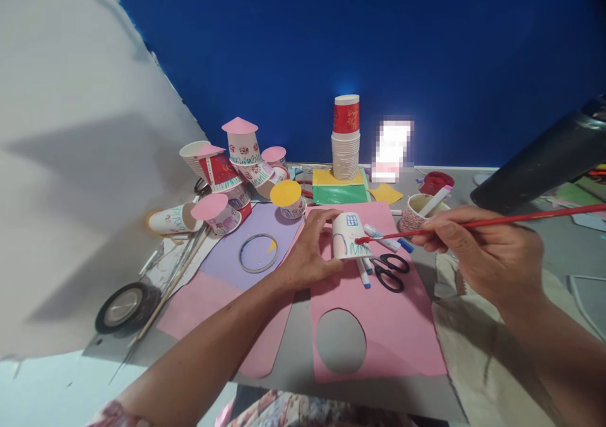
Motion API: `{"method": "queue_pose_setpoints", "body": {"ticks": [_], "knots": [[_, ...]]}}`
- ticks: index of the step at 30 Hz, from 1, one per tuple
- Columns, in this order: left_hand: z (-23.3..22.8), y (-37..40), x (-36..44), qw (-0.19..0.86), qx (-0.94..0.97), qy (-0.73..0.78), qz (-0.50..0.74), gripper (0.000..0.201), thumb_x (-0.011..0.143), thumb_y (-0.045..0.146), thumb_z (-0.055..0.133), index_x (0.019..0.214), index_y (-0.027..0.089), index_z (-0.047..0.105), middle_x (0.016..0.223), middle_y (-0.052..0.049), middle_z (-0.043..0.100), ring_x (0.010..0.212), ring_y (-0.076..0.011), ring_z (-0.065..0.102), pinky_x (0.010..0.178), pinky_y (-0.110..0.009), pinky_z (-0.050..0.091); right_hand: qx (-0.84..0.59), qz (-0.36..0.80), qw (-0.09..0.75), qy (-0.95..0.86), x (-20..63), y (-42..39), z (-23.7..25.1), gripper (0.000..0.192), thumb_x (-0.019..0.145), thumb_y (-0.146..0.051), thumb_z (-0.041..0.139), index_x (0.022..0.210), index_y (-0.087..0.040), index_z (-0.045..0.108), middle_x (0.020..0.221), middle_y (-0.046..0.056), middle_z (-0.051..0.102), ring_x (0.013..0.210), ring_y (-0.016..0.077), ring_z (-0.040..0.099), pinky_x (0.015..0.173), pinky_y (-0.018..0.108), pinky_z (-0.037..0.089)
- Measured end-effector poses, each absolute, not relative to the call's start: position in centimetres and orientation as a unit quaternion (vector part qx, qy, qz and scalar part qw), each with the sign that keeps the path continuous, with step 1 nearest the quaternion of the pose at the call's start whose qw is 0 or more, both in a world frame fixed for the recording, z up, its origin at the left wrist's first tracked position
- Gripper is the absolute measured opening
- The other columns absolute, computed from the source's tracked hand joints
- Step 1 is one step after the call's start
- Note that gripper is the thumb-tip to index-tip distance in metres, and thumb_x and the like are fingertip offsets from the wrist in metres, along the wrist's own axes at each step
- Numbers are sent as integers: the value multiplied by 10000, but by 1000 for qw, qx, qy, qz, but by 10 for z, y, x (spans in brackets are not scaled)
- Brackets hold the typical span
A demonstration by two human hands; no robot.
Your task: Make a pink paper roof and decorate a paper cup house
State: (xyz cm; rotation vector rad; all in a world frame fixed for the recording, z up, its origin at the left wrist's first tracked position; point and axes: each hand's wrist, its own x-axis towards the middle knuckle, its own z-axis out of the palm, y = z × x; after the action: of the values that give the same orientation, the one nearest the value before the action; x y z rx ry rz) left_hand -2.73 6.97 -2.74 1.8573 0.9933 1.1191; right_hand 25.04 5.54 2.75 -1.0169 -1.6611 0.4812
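Note:
My left hand (310, 250) is closed around a small white paper cup (341, 234), turned upside down with its rim at the bottom. Drawn on the cup are a blue window grid, a blue arch and green squiggles. In my right hand (492, 253) is a long red paintbrush (454, 226), pinched near its front part. The red-tipped bristles meet the cup's side, close to the green marks. Below and behind the cup lie several markers (382, 237), and black-handled scissors (391, 272) rest on pink paper (379, 351) with a round hole cut out.
Decorated cups with pink paper roofs (240, 126) cluster at the back left. A yellow-topped cup (286, 194) and a tall cup stack (345, 152) stand further back. Black tape (124, 307) lies at left; a container (416, 215) holding a marker and a dark cylinder (540, 155) are right.

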Motion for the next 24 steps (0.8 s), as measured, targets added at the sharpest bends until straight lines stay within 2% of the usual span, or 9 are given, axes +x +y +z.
{"method": "queue_pose_setpoints", "body": {"ticks": [5,11,19,24], "knots": [[-27,69,-27,376,720,391,432,745,717,196,815,1390,294,511,1471,-109,502,1370,-331,542,1156,-568,505,-434,192,577,-665,244,53,30,184,1016,-336,695,887,-364,823,740,7,772,602,236,701,539,432,582],[-26,67,-25,361,732,393,424,726,723,226,830,1372,295,511,1437,-103,521,1334,-319,555,1146,-564,516,-395,177,533,-727,245,53,23,207,1032,-263,662,922,-356,811,809,-14,796,651,206,731,588,394,604],[-26,68,-25,361,735,398,414,734,711,235,844,1365,288,515,1418,-110,530,1322,-319,556,1136,-545,525,-383,153,536,-737,248,55,20,178,1034,-218,677,944,-305,805,827,-48,807,674,137,743,627,290,602],[-25,66,-25,361,736,402,408,729,707,206,830,1362,294,523,1396,-103,532,1306,-314,566,1131,-550,529,-404,156,545,-718,247,56,22,162,1032,-234,683,945,-293,805,789,-42,797,683,146,747,640,294,608]]}}
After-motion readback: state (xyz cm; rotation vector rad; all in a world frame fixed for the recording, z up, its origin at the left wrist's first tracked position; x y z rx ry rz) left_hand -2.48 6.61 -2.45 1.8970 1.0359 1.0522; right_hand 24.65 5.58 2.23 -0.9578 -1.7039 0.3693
